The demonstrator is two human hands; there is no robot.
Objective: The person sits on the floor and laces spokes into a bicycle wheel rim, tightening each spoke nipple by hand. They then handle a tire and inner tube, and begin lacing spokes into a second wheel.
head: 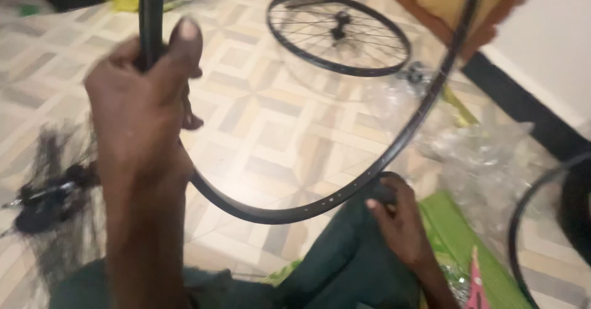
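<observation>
A bare black bicycle rim (394, 152) with no spokes stands upright in front of me, its lower arc near my lap. My left hand (144, 109) is shut on the rim's left side, thumb up along it. My right hand (400, 220) grips the rim's lower right part just above my green-trousered knee (345, 260). The picture is blurred by motion.
A spoked black wheel (338, 33) lies flat on the patterned tile floor ahead. A hub with loose spokes (49, 198) lies at left. Clear plastic wrap (486, 155) and a green mat (455, 235) are at right, another rim (523, 223) at the far right edge.
</observation>
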